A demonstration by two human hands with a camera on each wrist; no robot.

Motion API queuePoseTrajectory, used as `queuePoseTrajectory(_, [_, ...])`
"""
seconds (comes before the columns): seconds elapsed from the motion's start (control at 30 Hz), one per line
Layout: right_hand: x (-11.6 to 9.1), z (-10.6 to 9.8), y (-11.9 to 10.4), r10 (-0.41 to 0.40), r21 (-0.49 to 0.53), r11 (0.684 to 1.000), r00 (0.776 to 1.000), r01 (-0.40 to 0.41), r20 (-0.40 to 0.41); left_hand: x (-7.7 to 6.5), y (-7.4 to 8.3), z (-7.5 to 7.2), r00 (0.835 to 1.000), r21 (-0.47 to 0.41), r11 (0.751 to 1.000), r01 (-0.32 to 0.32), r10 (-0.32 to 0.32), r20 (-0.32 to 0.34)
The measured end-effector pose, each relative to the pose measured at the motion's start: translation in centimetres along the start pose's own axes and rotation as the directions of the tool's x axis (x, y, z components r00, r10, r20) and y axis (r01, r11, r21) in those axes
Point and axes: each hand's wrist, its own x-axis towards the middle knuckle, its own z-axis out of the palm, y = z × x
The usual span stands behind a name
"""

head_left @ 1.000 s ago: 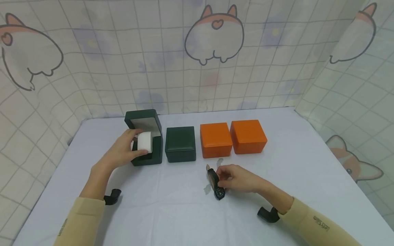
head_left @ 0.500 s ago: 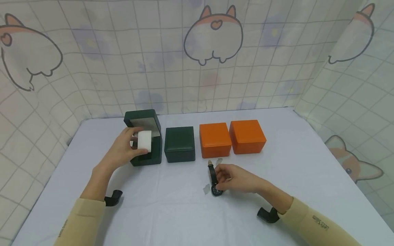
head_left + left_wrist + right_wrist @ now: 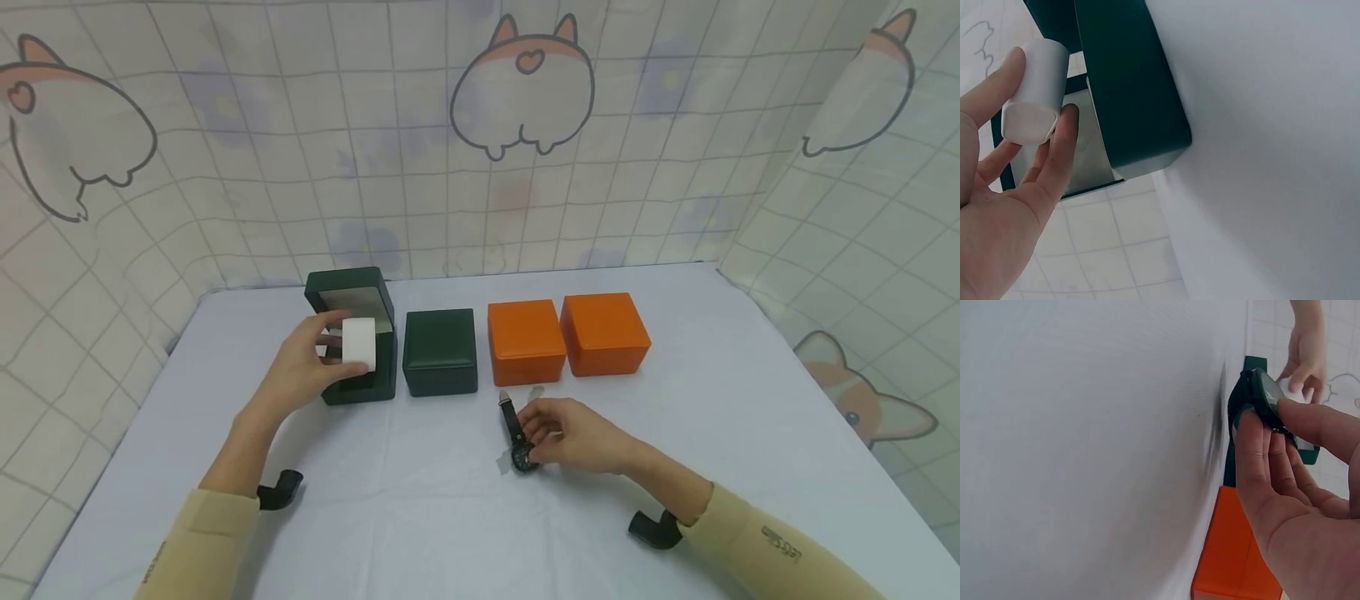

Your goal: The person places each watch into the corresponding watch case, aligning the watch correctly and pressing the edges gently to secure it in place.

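My left hand (image 3: 300,367) pinches a white watch cushion (image 3: 359,344) between thumb and fingers, over an open green watch box (image 3: 351,281) at the left. Seen from the left wrist, the cushion (image 3: 1041,78) is a smooth rounded block, tilted beside the dark green box wall (image 3: 1132,87). Farther right, my right hand (image 3: 573,435) holds a wristwatch (image 3: 524,457) by its round case, the black strap stretching toward the boxes. In the right wrist view the thumb presses on the edge of the watch (image 3: 1266,400) and fingers support it from behind.
A closed green box (image 3: 439,352) stands beside the open one. Two closed orange boxes (image 3: 527,343) follow in the row to the right. All stand on a white-covered table (image 3: 420,517), with a patterned curtain (image 3: 420,200) behind.
The watch has turned in my right hand, its strap now straighter and its case slightly farther left and back. My left hand has shifted the white cushion a little to the right.
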Motion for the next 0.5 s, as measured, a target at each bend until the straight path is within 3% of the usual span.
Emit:
queuePoseTrajectory(0.27, [-0.2, -0.8, -0.4, -0.058, 0.012, 0.998, 0.997, 0.059, -0.053, -0.5, 0.8, 0.4, 1.0, -0.028, 0.999, 0.025, -0.026, -0.016])
queuePoseTrajectory(0.5, [-0.5, -1.3, -0.7, -0.056, 0.064, 0.996, 0.994, 0.062, -0.094, -1.0, 1.6, 0.7, 0.998, -0.068, 0.996, 0.065, -0.067, -0.02])
